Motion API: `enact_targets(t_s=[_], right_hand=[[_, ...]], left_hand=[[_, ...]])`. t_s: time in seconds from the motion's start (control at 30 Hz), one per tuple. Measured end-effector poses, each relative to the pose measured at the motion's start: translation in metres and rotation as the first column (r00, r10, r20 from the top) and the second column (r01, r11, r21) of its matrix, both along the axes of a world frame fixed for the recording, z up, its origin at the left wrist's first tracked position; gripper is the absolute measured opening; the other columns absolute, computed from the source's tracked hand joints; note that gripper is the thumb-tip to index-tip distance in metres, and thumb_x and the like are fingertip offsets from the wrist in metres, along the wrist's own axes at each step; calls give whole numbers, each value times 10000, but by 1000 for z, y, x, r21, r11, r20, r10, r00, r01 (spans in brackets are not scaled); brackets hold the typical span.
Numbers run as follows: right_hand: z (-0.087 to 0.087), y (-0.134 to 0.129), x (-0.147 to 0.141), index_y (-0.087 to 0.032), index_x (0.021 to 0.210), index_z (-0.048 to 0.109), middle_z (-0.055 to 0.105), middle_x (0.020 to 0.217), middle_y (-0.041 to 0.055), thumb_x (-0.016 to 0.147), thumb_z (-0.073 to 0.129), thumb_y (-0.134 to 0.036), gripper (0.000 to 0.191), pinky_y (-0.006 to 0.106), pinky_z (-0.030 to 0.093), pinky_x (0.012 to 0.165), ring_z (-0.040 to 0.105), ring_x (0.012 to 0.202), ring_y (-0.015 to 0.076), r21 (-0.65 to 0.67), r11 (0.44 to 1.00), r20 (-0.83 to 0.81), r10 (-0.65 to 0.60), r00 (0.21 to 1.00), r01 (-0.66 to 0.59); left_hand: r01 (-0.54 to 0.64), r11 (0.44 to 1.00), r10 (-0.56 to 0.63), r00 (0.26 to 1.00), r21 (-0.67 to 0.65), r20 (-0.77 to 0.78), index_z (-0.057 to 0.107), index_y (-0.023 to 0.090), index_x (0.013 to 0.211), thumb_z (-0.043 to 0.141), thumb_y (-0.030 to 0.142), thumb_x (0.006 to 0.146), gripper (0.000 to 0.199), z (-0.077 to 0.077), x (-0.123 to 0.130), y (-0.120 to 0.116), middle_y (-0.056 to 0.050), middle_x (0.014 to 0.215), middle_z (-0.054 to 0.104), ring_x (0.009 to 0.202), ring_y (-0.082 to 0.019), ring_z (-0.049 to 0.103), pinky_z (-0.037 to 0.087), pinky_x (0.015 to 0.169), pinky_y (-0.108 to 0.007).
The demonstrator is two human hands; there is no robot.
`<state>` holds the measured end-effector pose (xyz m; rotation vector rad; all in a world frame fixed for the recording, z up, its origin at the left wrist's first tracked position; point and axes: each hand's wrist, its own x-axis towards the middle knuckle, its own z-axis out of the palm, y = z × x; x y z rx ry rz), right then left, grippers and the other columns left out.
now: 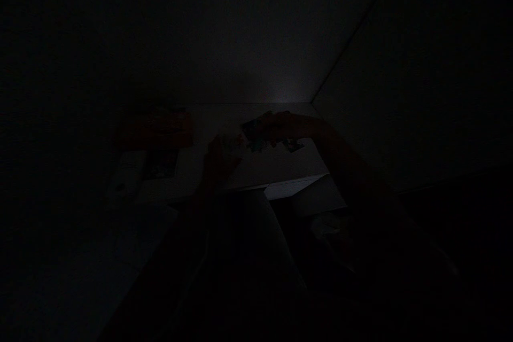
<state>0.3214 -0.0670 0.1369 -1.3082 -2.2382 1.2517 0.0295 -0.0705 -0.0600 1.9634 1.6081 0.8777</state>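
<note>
1. Colourful printed pieces [260, 138], hard to make out in the very dark view, in a loose cluster near the far middle of a pale board [256, 168], directly beneath and just beside the hands.
2. Plain wall [224, 37] across the upper part of the view, with a corner line [352, 32] slanting down to the far right corner of the board.
3. Pale board lying flat, with a straight far edge and a pale angled flap [288, 189] just below its near edge; surface underneath too dark to identify.
4. Orange-red item [156, 131] beside the board's left end, above a dark rectangular print [161, 164], with a whitish object [126, 176] farther left; all three too dim to identify more exactly.
5. Right forearm [344, 165] entering from the right, reaching across the board.
6. Right hand [276, 125] over the cluster, fingers pointing left and seemingly resting on it; how far open, or whether holding anything, impossible to tell.
7. Left hand [220, 157] raised just left of the cluster, with a pale speck near its fingertips; grip likewise impossible to tell.
8. Small separate piece [294, 145] just below and right of the right hand, apparently apart from the cluster.
</note>
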Motion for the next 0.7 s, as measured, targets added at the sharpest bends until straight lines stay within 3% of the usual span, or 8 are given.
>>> enact_targets(t_s=[0.13, 0.23, 0.33, 0.4, 0.5, 0.57, 0.6, 0.7], right_hand=[[-5, 25, -47, -297, 1481, 890, 926, 1256, 75, 1021, 969, -351, 470, 304, 703, 822, 855, 950, 227, 6, 1000, 60, -26, 998, 25], [-6, 31, -55, -324, 1520, 872, 930, 1248, 55, 1024, 968, -332, 505, 320, 708, 857, 852, 963, 231, 108, 991, 34, -78, 996, 74], [-10, 32, -29, -310, 1418, 905, 925, 1318, 64, 1030, 944, -342, 391, 377, 723, 992, 869, 1107, 274, 239, 959, -15, -151, 988, 150], [-20, 30, 4, -281, 1372, 906, 918, 1346, 97, 1035, 917, -335, 342, 429, 718, 1054, 873, 1186, 312, 308, 909, 12, -299, 954, 282], [-47, 19, 55, -240, 1148, 909, 919, 1238, 164, 1019, 937, -365, 181, 504, 703, 1087, 868, 1226, 389, 389, 750, 206, -637, 743, 535], [-67, 4, 77, -249, 1022, 896, 913, 1128, 186, 990, 985, -399, 177, 507, 678, 1112, 854, 1264, 419, 412, 718, 365, -695, 620, 562], [-76, -5, 83, -244, 1016, 896, 911, 1113, 194, 991, 996, -430, 212, 493, 663, 1124, 848, 1276, 415, 419, 716, 400, -697, 595, 558], [-98, -25, 84, -173, 1146, 901, 901, 1229, 220, 1054, 956, -534, 376, 457, 628, 1157, 826, 1311, 379, 452, 714, 396, -698, 597, 535]], left_hand=[[-2, 999, 1, 1000, -44, -26, 368, 169, 1883, 991, 390, 984, 1116, 14, 4, -7, -299, 1905, 467, 1773, -469, 519, 498, 1455, -593], [-23, 997, 22, 1000, -79, -19, 420, 199, 1863, 961, 385, 1009, 1027, 18, 6, -8, -288, 1923, 451, 1764, -496, 527, 514, 1435, -650], [-33, 996, 36, 999, -83, 37, 346, 196, 1912, 947, 433, 1018, 1103, 11, 5, -6, -273, 1961, 404, 1780, -463, 519, 510, 1452, -599], [-50, 994, 57, 996, -97, 69, 299, 220, 1937, 952, 470, 1007, 1164, 6, 4, -4, -256, 1954, 424, 1764, -446, 544, 519, 1446, -583], [-49, 995, 55, 996, -88, 67, 296, 221, 1930, 938, 481, 1019, 1145, 2, 3, -2, -253, 1942, 440, 1768, -440, 534, 504, 1451, -571], [-34, 997, 38, 997, -71, 63, 285, 165, 1922, 913, 499, 1054, 1122, 1, 3, -2, -282, 1944, 417, 1765, -443, 532, 495, 1450, -558], [-23, 997, 28, 998, -72, 61, 277, 137, 1918, 908, 510, 1064, 1125, 2, 3, -2, -299, 1945, 406, 1764, -446, 529, 489, 1451, -556], [-19, 996, 24, 999, -90, 48, 261, 127, 1918, 908, 520, 1074, 1134, 4, 3, -1, -305, 1941, 406, 1765, -445, 521, 478, 1456, -561]])
